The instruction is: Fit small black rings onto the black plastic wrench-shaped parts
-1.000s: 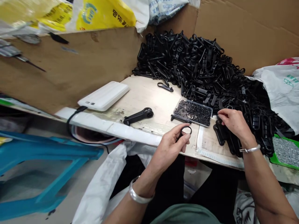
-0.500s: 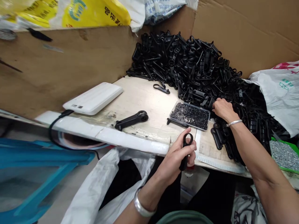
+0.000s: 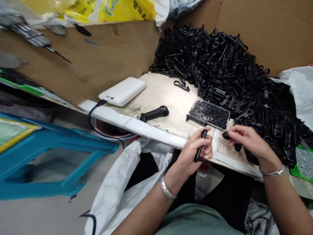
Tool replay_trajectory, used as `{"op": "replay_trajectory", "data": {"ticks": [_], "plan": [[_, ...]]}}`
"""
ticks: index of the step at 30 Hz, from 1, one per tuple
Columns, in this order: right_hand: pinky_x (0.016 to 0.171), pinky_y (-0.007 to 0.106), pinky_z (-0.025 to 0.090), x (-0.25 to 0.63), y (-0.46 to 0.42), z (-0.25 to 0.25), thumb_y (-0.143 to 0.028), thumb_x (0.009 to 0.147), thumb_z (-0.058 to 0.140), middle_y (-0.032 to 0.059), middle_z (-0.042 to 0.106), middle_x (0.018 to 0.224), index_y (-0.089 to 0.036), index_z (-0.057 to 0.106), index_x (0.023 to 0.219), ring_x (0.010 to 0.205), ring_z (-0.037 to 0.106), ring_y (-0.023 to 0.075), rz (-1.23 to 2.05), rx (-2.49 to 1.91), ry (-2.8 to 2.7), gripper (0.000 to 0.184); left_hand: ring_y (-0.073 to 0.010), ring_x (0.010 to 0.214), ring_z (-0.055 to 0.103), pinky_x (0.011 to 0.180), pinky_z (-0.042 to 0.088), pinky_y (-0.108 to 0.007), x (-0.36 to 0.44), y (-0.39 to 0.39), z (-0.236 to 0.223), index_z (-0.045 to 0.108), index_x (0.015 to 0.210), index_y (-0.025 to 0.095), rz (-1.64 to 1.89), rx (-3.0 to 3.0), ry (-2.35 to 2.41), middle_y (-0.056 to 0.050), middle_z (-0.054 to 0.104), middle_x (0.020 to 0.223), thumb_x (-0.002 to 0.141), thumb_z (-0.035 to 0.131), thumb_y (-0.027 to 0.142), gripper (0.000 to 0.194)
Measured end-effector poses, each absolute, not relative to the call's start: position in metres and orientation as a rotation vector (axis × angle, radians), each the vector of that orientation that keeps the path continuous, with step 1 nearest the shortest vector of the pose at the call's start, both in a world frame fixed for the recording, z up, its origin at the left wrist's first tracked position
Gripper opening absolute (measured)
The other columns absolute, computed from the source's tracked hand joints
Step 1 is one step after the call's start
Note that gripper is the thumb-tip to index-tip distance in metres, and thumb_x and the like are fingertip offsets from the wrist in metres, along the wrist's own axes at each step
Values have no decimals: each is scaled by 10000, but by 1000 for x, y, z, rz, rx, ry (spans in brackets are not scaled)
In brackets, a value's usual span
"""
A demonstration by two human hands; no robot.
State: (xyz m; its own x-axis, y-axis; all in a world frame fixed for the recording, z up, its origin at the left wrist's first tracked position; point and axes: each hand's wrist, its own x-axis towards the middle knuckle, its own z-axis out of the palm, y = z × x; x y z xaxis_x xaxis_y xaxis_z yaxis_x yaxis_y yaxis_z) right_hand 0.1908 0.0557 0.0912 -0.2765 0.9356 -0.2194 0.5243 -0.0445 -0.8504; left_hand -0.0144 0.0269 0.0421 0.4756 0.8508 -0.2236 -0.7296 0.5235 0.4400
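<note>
My left hand [image 3: 195, 148] is closed round a black plastic arm with a ring end [image 3: 201, 147], now seen edge-on, just off the table's front edge. My right hand [image 3: 244, 138] pinches a small dark plastic piece [image 3: 226, 135] over the paper-covered patch at the front right; its exact shape is partly hidden by my fingers. Between and beyond my hands sits a clear box [image 3: 210, 114] of small black screws. Against its near left side lies a thin black part [image 3: 196, 119]. A large heap of similar black plastic parts [image 3: 215, 65] spreads behind and right of the box.
A white power bank [image 3: 123, 91] with a black cable lies at the left edge. Near it rest a longer black arm [image 3: 155, 113] and a loose ringed part [image 3: 181, 86]. A green tray [image 3: 303, 163] of silvery pieces stands far right. Cardboard walls [image 3: 110, 62] border the table.
My right hand reached to the heap and came back toward me with a small dark piece. My left hand turned the black arm from ring-facing to edge-on. The camera view shifted.
</note>
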Motion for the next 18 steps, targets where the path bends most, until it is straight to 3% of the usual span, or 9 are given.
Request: {"op": "replay_trajectory", "data": {"ticks": [2,5,8,11,15,18], "plan": [[583,273,516,177,41,70,-428,933,530,22,649,745,-167,604,962,626,636,161,1303,-1588,-1839,273,-60,501,472,442,340,-176,-15,26,40,516,1088,175,958,248,382,12,560,795,698,582,144,397],[667,287,500,164,33,52,-302,996,403,28,632,769,-181,615,984,710,633,175,849,-1666,-2166,245,-103,561,557,493,428,-222,-18,23,39,545,1092,135,928,251,367,-71,644,922,761,555,171,332],[713,278,469,162,29,48,-206,1003,369,79,617,1015,-195,630,1025,845,621,186,338,-1696,-2427,261,-154,695,652,589,490,-250,-20,18,42,551,1087,107,938,290,409,-148,658,1081,798,581,134,292],[609,254,439,164,22,48,-212,1005,397,93,543,1187,-211,604,1070,799,608,168,34,-1774,-2532,217,-213,905,684,711,524,-274,-21,14,45,548,1088,116,984,271,493,-159,626,1201,761,626,55,342],[599,259,449,169,19,48,-272,985,493,62,560,1006,-193,601,949,785,598,180,-39,-1747,-2637,139,-254,1137,615,894,511,-328,-22,12,44,577,1081,141,1011,265,557,-135,585,1298,641,602,-84,495],[626,274,470,172,20,50,-281,951,566,60,559,953,-184,616,921,784,602,191,-36,-1748,-2664,114,-268,1245,541,1060,421,-421,-21,12,41,592,1111,157,1028,271,562,-135,561,1342,622,605,-97,551]]}}
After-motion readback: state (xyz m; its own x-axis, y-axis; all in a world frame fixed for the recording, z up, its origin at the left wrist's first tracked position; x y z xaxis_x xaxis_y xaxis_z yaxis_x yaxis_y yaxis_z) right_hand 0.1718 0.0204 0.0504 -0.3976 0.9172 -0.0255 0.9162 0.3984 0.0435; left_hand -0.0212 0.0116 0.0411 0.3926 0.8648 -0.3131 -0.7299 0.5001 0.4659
